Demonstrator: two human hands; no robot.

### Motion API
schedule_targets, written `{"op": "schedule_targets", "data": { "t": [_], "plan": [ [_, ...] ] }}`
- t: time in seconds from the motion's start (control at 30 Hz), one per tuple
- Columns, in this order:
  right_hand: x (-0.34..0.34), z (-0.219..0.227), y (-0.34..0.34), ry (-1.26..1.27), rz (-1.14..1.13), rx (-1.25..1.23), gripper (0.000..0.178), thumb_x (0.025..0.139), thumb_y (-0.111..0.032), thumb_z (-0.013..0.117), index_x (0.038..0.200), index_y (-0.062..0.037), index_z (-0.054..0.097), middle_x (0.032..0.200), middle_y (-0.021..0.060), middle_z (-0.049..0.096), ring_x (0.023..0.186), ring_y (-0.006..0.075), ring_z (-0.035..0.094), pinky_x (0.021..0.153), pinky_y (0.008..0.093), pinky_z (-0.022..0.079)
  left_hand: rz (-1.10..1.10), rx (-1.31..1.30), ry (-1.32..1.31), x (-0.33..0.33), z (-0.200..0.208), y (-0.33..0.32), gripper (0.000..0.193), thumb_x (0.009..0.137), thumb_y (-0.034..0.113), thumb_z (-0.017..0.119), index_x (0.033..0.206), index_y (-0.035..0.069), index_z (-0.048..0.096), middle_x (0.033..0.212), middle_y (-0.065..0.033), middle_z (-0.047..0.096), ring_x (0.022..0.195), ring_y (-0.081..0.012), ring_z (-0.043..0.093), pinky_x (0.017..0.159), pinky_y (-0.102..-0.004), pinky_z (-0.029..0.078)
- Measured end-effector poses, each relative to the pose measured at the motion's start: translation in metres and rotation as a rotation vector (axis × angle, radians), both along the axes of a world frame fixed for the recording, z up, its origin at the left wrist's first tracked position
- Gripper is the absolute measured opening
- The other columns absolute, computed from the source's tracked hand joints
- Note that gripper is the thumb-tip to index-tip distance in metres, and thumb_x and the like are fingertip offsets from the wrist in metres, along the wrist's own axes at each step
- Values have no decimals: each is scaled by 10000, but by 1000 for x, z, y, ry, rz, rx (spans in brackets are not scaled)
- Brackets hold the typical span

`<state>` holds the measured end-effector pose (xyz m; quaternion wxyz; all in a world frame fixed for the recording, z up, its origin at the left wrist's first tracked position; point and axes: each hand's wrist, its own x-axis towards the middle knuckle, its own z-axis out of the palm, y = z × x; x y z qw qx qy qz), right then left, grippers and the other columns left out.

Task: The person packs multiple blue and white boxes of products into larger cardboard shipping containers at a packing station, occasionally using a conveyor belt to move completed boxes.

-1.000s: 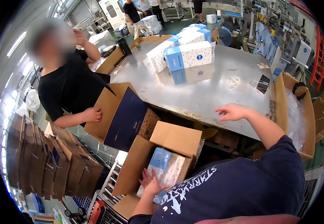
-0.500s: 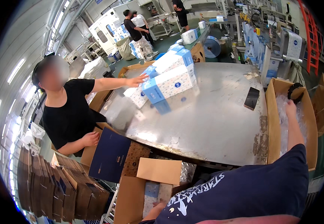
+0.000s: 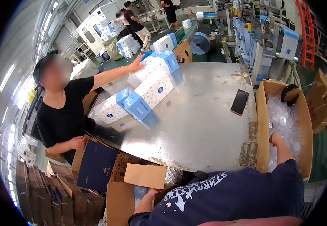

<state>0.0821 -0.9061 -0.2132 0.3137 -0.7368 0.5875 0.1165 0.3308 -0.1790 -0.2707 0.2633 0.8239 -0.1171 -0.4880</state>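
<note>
My right hand (image 3: 275, 139) is over the long cardboard box (image 3: 262, 124) on the right, above a heap of clear plastic pieces (image 3: 284, 116). Its fingers are curled, and whatever they hold cannot be made out. Low in the view, my left hand (image 3: 151, 192) is closed at the edge of a brown flap (image 3: 158, 196) on an open carton (image 3: 120, 199). Inside that carton, partly covered by my arm, lies a blue-and-white pack (image 3: 139, 192). A black coiled item (image 3: 290, 94) hangs at the far end of the long box.
A metal table (image 3: 205, 113) bears several blue-and-white tissue packs (image 3: 152, 88) and a phone (image 3: 239, 101). Across it, a co-worker (image 3: 63, 109) reaches to the packs with one hand (image 3: 136, 64). A dark blue carton flap (image 3: 95, 165) and stacked flat cardboard (image 3: 50, 196) stand at left.
My right hand has drawn back along the long box, away from the black item. My left hand has risen to the carton's flap. The co-worker's hand has shifted to a farther pack.
</note>
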Motion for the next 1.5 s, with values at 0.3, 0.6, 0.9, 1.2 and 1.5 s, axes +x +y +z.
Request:
{"op": "schedule_targets", "data": {
  "t": [0.3,0.6,0.9,1.2,1.5],
  "plan": [
    [-47,78,4,147,84,-243,467,725,-411,762,769,44,671,799,191,667,692,288,658,589,410,528,-91,140,-310,11,73,29,569,835,372,625,1267,16,519,1233,-232,560,1140,-359,537,945,-377,437],
    [103,253,176,-944,114,29,265,859,-270,587,700,-59,566,617,-16,480,567,100,415,514,298,348,109,-332,-967,21,233,26,400,774,115,709,1145,16,601,1072,-172,649,997,-299,632,838,-356,507],
    [248,215,521,-725,868,1031,439,975,-409,417,1124,-38,598,991,60,615,872,134,522,766,303,452,76,-1178,-1171,16,243,-31,232,739,-44,705,955,8,636,1187,-185,542,1059,-292,575,824,-322,520],
    [260,141,371,-525,775,-206,356,851,-390,593,967,-57,643,884,169,660,802,294,636,709,386,503,549,-467,-468,2,128,105,87,829,10,658,820,19,572,767,-76,622,639,-131,598,605,-261,516],
    [156,58,160,45,464,-504,324,727,-253,649,977,-47,634,1002,193,645,969,351,609,846,426,489,732,-699,62,19,44,170,131,804,49,695,834,33,569,747,-52,619,648,-142,593,608,-277,506]
  ]
}}
